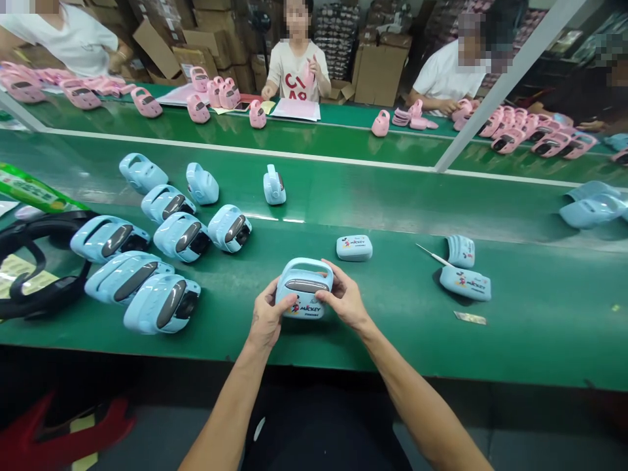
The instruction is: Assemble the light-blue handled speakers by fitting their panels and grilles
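Observation:
Between my two hands is a light blue plastic case [305,288] with a loop handle on top, a dark glossy strip and a printed Mickey front. My left hand [269,311] grips its left side, thumb on the front. On the right side, my right hand [346,297] holds it the same way, fingers behind the handle. A loose blue printed cover [354,248] lies just beyond my right hand. Farther right are another printed cover [466,283], some stacked curved covers [461,251] and a thin white-handled tool [434,254].
Several handled blue cases [161,294] are grouped at the left, beside a black ring-shaped object [44,261] and a green packet [34,190]. A small clear strip [470,318] lies at right. Across the green bench [392,353], people handle pink cases [258,114]. A metal post [510,85] rises at right.

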{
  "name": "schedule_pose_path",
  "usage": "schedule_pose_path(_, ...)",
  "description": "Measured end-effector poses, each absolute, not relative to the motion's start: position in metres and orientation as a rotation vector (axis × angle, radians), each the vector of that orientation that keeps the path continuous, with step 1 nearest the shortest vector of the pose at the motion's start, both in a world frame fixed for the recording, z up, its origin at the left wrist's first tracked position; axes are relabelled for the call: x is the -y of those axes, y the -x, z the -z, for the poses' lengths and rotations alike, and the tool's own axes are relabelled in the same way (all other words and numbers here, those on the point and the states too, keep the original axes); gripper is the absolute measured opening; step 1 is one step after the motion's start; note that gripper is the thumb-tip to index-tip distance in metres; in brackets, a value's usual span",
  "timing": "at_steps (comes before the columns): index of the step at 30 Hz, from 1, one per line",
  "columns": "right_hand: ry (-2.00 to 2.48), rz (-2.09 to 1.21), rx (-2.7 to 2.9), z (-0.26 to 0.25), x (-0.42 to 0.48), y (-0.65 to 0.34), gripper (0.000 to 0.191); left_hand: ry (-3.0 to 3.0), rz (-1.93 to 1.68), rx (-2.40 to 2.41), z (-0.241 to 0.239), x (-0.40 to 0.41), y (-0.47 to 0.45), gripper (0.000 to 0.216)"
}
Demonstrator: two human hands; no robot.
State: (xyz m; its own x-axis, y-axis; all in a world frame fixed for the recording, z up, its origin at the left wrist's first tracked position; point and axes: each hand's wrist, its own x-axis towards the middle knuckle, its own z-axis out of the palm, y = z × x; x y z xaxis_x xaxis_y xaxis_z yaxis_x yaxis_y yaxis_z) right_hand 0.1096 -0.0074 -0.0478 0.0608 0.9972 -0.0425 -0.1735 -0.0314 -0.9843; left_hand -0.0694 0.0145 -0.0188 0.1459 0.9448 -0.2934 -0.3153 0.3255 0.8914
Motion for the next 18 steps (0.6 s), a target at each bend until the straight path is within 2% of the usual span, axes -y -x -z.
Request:
schedule_pose_path(2, 1.144, -1.283, 1.02, 0.049, 0.007, -0.11, 0.093, -0.753, -1.046, -1.03, 0.02, -0.014, 0.068, 0.066)
schedule_pose_path(8, 1.068, -1.375, 1.001, 0.055, 0.001, -0.108, 0.109, -0.756, -1.036, -0.986, 0.032, -0.018, 0.074, 0.065)
schedule_pose_path(13, 1.104, -1.298, 1.042, 0.06, -0.004, -0.106, 0.101, -1.034, -1.029, -0.968, 0.042, -0.038, 0.083, 0.083)
schedule_pose_path(18, 1.172, -1.151, 1.236, 0.064, -0.001, -0.107, 0.085, -1.376, -1.194, -1.235, 0.047, -0.046, 0.068, 0.071)
